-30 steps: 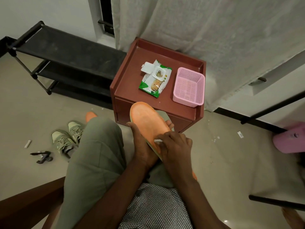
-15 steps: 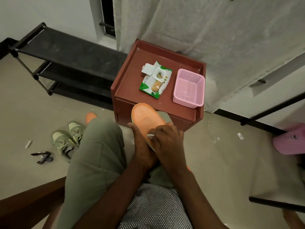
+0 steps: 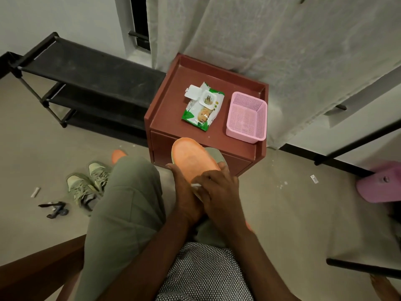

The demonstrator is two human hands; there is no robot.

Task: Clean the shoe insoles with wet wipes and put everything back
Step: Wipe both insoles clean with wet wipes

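Perforated plastic basket (image 3: 247, 118), glossy

Small reddish-brown table (image 3: 165, 109) with raised rim, standing by curtain. On top: wet wipes pack (image 3: 202, 107), green and white, flap open, near middle; pink mesh basket (image 3: 246, 117) just beside it at right, apart from pack. Beige floor (image 3: 288, 213) around table. On floor at left: pair of green sneakers (image 3: 86, 183) side by side, small white stick-like piece (image 3: 35, 192), dark tool-like object (image 3: 54, 209), orange insole tip (image 3: 118, 154) peeking past knee. Black shelf rack (image 3: 86, 83) left of table, shelves bare.
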